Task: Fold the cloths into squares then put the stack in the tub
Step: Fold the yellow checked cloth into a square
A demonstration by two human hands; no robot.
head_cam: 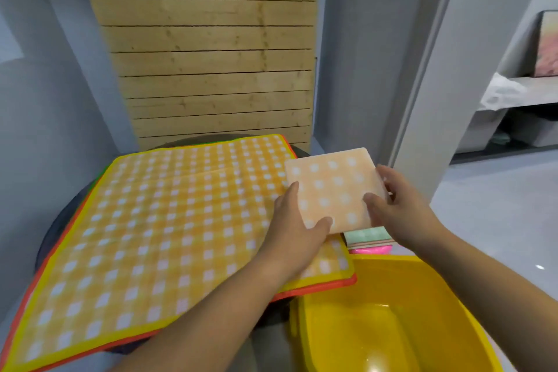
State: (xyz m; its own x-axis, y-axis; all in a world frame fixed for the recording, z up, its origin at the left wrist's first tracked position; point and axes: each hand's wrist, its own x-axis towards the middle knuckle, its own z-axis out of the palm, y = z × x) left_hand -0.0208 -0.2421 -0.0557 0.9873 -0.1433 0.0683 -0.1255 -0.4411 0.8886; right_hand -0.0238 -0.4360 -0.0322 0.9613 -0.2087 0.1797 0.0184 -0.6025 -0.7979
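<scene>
A folded orange cloth (329, 187) with white dots forms a square, held just above the right edge of the table. My left hand (297, 220) grips its lower left corner, thumb on top. My right hand (395, 205) grips its right edge, thumb on top. Below it lies a stack of folded cloths (370, 240), green, peach and pink edges showing. A large yellow checked cloth (169, 214) lies spread flat on the round table, with an orange-edged one under it. The yellow tub (392, 320) stands empty at the lower right, below the table edge.
A wooden slatted panel (211, 48) stands against the grey wall behind the table. The dark round table (57, 220) shows at the left of the cloths. A grey shelf (519, 90) with a plastic bag is at the far right.
</scene>
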